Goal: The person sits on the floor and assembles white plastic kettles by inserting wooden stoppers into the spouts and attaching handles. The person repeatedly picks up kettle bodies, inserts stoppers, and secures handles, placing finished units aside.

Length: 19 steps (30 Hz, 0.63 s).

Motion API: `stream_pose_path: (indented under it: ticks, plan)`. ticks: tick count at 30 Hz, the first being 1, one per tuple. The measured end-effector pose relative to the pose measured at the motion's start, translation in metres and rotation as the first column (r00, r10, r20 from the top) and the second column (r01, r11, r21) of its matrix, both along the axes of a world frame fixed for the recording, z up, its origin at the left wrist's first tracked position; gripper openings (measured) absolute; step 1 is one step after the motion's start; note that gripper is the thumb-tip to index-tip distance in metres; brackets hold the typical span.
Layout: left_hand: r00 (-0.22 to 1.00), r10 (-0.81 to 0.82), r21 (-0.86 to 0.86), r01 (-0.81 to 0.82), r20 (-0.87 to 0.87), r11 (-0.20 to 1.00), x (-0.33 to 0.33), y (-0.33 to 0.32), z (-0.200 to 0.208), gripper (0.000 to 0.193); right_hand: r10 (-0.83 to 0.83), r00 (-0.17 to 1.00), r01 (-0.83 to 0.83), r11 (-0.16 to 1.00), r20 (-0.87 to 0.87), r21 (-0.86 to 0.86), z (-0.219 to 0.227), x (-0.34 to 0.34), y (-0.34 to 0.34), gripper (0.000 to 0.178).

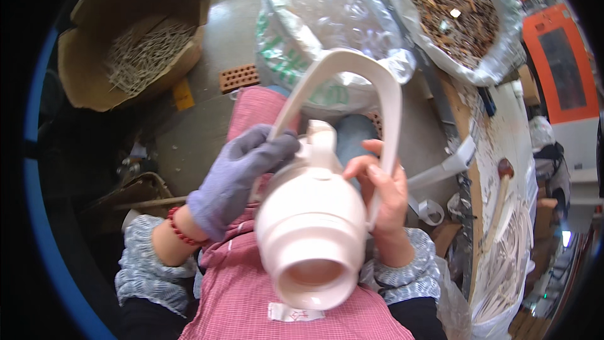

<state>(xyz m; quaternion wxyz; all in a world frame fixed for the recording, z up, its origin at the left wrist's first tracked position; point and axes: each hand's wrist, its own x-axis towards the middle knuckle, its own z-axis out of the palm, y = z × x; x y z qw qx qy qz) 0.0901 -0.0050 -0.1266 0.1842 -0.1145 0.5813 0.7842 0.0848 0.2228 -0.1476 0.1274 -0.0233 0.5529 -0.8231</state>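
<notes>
A pale pink plastic jug with a round, stepped body lies over my lap, its wide open mouth tilted toward me. From its far end rises a large hoop handle, and a smaller curved piece stands up inside the hoop. My left hand, in a purple-grey glove, is closed around the left foot of the hoop. Bare and curled, my right hand grips the right leg of the hoop, with its thumb and fingers near the body. The undersides of both grips are hidden.
A cardboard box of thin pale sticks stands far left. Ahead sits a sack of clear plastic pieces, beside a sack of brown scraps. A perforated brick lies on the floor. At right, a bench holds a mallet and pale strips.
</notes>
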Motion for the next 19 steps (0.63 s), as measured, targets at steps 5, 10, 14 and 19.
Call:
stream_pose_path:
  ticks: [5, 10, 14, 19]
  plan:
    - [0.999, -0.014, 0.257, 0.006, 0.032, 0.966, 0.018, 0.01, -0.018, 0.03, 0.106, 0.988, -0.102, 0.994, 0.109, -0.038, 0.002, -0.002, 0.021, 0.038]
    - [0.998, 0.066, 0.361, -0.066, 0.012, 0.93, 0.029, 0.015, -0.032, 0.032, 0.108, 0.987, -0.108, 0.994, 0.121, -0.01, 0.003, -0.001, 0.017, 0.036]
    - [0.969, 0.218, 0.296, -0.243, 0.114, 0.924, 0.021, 0.031, -0.025, 0.019, 0.007, 0.985, -0.003, 1.0, 0.17, -0.023, -0.001, 0.002, 0.01, 0.029]
    - [0.932, 0.162, 0.098, -0.137, -0.324, 0.986, 0.016, 0.043, -0.025, 0.026, -0.079, 0.978, 0.112, 0.98, -0.191, 0.167, -0.01, 0.004, 0.013, 0.039]
